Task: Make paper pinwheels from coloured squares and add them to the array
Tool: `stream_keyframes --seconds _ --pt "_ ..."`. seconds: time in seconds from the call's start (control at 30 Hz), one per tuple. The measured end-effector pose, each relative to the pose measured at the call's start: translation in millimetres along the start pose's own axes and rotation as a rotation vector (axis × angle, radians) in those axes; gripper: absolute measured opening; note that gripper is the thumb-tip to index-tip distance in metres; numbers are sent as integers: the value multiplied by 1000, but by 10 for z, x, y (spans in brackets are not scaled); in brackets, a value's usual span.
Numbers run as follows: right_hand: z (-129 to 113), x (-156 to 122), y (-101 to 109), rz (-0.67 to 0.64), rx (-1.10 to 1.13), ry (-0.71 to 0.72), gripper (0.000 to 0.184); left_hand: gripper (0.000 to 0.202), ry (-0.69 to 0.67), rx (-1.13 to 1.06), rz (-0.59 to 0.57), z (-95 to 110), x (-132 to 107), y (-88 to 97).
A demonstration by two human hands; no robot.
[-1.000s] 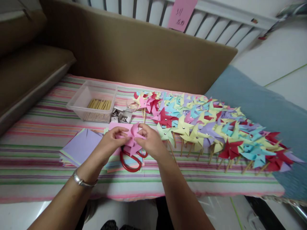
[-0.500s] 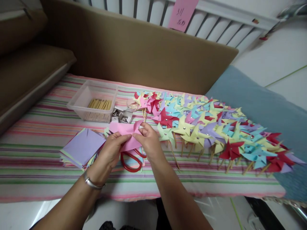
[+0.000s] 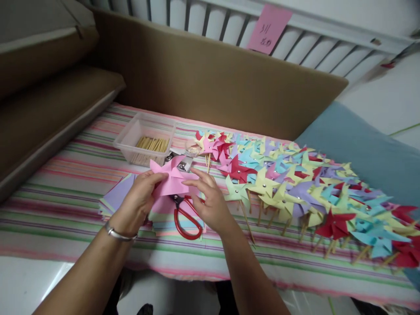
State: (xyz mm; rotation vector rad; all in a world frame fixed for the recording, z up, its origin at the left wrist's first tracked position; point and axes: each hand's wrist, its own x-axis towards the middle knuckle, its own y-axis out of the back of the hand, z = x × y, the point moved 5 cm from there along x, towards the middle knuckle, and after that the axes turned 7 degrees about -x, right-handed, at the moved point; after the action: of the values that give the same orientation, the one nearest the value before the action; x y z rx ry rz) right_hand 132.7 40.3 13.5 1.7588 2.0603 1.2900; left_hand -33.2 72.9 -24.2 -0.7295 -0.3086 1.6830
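Observation:
My left hand (image 3: 138, 199) pinches a half-folded pink paper pinwheel (image 3: 172, 179) just above the striped cloth. My right hand (image 3: 210, 201) is at the paper's right edge, fingers bent with the fingertips on the pink sheet. Red-handled scissors (image 3: 185, 216) lie under the hands on a stack of coloured paper squares (image 3: 120, 197). A small box of metal pins (image 3: 182, 162) sits just behind the pinwheel.
A clear plastic tub (image 3: 144, 138) holds wooden sticks. Several finished pinwheels (image 3: 295, 183) on sticks cover the right half of the striped table (image 3: 65, 175). A cardboard wall (image 3: 213, 78) stands behind; a blue cushion (image 3: 361, 144) lies at right.
The camera view shifted left, so everything sits further right in frame. The pink paper has been turned and lifted slightly; my right fingers have loosened from a pinch to a lighter touch.

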Motion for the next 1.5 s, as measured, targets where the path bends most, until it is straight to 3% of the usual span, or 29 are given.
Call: stream_keyframes --seconds 0.13,0.3,0.43,0.73,0.87,1.0,1.1,1.5 --pt "-35 -4 -118 -40 -93 49 49 18 38 7 4 -11 25 41" --pt "11 9 -144 95 -178 32 30 18 48 2 -27 -75 69 59" --pt "54 2 -110 143 -231 2 29 17 40 20 -20 -92 80 70" --pt "102 -5 -168 17 -286 -17 40 17 81 49 0 -72 56 42" --pt "119 1 -194 -6 -139 -69 50 16 96 29 11 -68 49 44" --pt "154 3 -236 -39 183 -167 45 16 66 47 11 -49 44 52" --pt "170 1 -236 -31 284 -220 48 16 52 70 10 -54 55 69" --pt "43 7 -123 98 78 -118 20 16 10 172 -9 -46 34 47"
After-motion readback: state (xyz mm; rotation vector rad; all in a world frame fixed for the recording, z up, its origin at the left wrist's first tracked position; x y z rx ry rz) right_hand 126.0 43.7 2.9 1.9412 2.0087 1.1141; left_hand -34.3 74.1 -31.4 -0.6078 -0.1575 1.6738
